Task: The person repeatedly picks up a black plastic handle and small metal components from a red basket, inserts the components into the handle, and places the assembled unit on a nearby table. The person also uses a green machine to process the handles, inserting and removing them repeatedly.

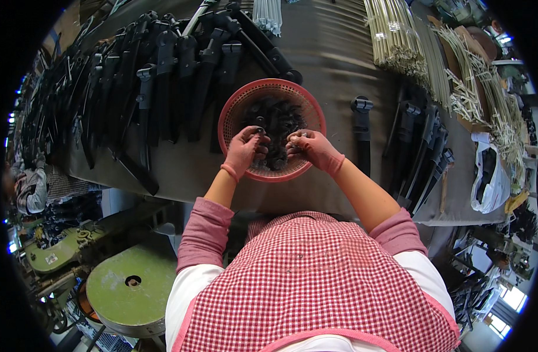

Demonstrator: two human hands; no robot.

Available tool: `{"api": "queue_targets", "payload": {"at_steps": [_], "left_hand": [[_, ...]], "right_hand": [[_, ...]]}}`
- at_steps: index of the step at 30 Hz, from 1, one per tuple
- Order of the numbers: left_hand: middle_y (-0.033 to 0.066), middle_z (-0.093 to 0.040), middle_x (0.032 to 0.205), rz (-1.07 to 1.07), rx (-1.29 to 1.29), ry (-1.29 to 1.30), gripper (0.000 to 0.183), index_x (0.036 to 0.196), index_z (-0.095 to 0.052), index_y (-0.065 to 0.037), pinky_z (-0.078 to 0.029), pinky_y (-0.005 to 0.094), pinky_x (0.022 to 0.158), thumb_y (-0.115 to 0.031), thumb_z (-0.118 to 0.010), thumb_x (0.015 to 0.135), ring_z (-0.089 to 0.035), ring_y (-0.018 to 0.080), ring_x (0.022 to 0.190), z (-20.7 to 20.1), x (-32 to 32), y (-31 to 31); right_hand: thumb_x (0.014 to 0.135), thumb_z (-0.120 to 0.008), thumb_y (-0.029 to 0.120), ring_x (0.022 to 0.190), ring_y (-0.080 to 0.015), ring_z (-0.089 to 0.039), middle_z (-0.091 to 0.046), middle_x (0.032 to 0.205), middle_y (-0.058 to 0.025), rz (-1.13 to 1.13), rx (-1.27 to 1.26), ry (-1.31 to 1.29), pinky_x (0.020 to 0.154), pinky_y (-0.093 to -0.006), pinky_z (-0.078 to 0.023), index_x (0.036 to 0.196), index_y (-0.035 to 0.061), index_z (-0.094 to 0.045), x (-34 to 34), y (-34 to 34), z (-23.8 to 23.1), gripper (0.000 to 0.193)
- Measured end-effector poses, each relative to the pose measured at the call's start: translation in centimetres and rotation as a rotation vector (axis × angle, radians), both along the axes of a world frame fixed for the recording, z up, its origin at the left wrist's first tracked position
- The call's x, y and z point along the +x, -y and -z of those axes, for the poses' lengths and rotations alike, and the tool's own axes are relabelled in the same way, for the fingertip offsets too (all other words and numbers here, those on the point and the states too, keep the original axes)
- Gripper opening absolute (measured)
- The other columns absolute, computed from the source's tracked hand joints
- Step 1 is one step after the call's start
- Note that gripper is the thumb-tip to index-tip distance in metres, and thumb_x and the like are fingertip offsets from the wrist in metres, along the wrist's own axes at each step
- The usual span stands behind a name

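Note:
A round red plastic basket (229, 104) stands at the table's near edge, with a heap of small black parts (273, 114) in it. Over its left side, my left hand (242, 154), in a thin reddish glove, pinches a small black part (260, 130) between thumb and forefinger. My right hand (317, 150), gloved alike, is over the basket's right side. Its fingertips are pressed together on something small and pale, too tiny to name. The two hands are a short way apart, both above the heap.
Many black tubular parts with clamp ends (163, 58) lie at the left. More lie at the right (420, 135), near one single black tube (361, 126). Bundles of pale rods (395, 38) lie far right, above a white plastic bag (491, 179). A green machine (134, 293) stands lower left.

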State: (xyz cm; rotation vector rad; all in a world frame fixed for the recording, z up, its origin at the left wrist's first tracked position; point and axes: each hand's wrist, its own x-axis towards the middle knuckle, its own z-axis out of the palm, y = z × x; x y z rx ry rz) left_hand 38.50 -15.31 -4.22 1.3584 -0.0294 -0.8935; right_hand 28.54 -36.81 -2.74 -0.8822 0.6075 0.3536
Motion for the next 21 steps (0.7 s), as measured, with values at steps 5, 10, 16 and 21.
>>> {"api": "queue_targets", "payload": {"at_steps": [5, 10, 16, 21], "left_hand": [[0.0028, -0.066, 0.095, -0.117, -0.224, -0.033, 0.019, 0.116, -0.061, -0.006, -0.049, 0.0224, 0.069, -0.017, -0.057, 0.102, -0.060, 0.0091, 0.078, -2.8, -4.4, 1.0], [0.0035, -0.067, 0.104, -0.194, -0.561, -0.223, 0.019, 0.116, -0.060, -0.002, -0.056, 0.0299, 0.088, -0.013, -0.057, 0.101, -0.065, 0.0130, 0.096, -5.8, -6.2, 2.2], [0.0065, -0.068, 0.103, -0.218, -0.291, 0.152, 0.019, 0.112, -0.061, 0.001, -0.057, 0.0283, 0.084, -0.004, -0.064, 0.094, -0.067, 0.0134, 0.092, -8.7, -7.9, 3.1], [0.0057, -0.068, 0.100, -0.328, -0.372, 0.182, 0.019, 0.110, -0.063, 0.001, -0.057, 0.0260, 0.079, -0.001, -0.066, 0.092, -0.067, 0.0116, 0.089, -9.9, -9.0, 3.5]], "right_hand": [[0.097, -0.063, 0.015, 0.087, -0.0169, -0.067, -0.069, 0.101, -0.0072, 0.158, 0.225, 0.076, 0.076, -0.0299, -0.059, 0.113, 0.0037, -0.065, -1.4, -0.9, -4.0, 0.019], [0.094, -0.068, 0.018, 0.080, -0.0138, -0.068, -0.069, 0.094, -0.0050, 0.142, 0.205, 0.117, 0.071, -0.0244, -0.059, 0.110, 0.0051, -0.066, -1.6, -1.7, -7.6, 0.020], [0.092, -0.070, 0.015, 0.074, -0.0131, -0.066, -0.068, 0.089, -0.0046, 0.152, 0.148, 0.219, 0.071, -0.0250, -0.059, 0.102, 0.0024, -0.068, -1.8, -2.6, -9.7, 0.016], [0.092, -0.070, 0.012, 0.078, -0.0146, -0.067, -0.069, 0.091, -0.0069, 0.164, 0.056, 0.235, 0.074, -0.0274, -0.059, 0.101, -0.0011, -0.067, -2.3, -2.9, -11.1, 0.016]]}}
